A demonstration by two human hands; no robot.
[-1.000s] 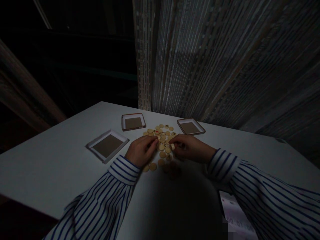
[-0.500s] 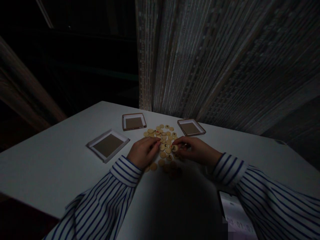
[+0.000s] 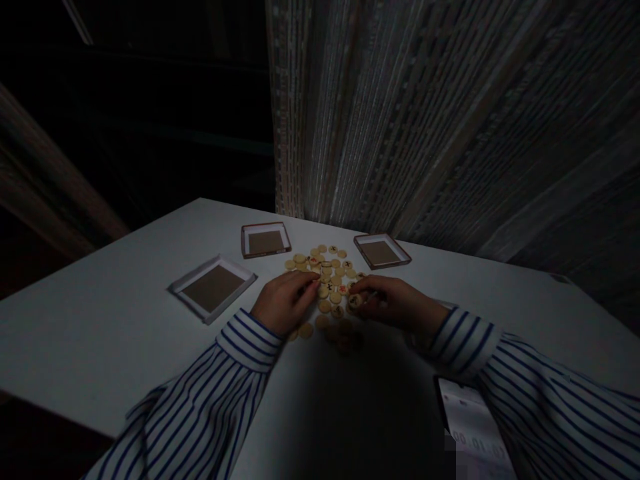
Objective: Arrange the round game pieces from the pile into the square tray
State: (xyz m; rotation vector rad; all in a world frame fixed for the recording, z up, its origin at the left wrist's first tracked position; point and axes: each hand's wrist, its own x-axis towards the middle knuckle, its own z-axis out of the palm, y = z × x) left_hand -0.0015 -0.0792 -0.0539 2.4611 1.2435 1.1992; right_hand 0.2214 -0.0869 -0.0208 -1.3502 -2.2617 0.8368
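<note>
Many round wooden Chinese chess pieces [image 3: 335, 297] lie in a loose pile at the middle of the white table [image 3: 125, 320]. Some show black or red characters, others look blank. My right hand [image 3: 397, 303] comes in from the right, its thumb and fingers closed on one Chinese chess piece [image 3: 355, 301] with a dark character. At the pile's left side, the thumb and index finger of my left hand [image 3: 285, 301] are pinched together. Whatever lies between those fingertips is too small and dark to make out. Pieces nearest me sit in shadow.
An open shallow box [image 3: 214, 291] with a brown bottom lies left of the pile. Behind the pile are two brown-rimmed shallow boxes, one at back left [image 3: 266, 241] and one at back right [image 3: 383, 252]. A phone [image 3: 473, 427] showing digits lies by my right forearm. A curtain [image 3: 380, 120] hangs behind the table.
My right hand has shifted slightly right and down with its piece, and a red-marked piece beside it shows more. My left hand keeps nearly the same place and pinch.
</note>
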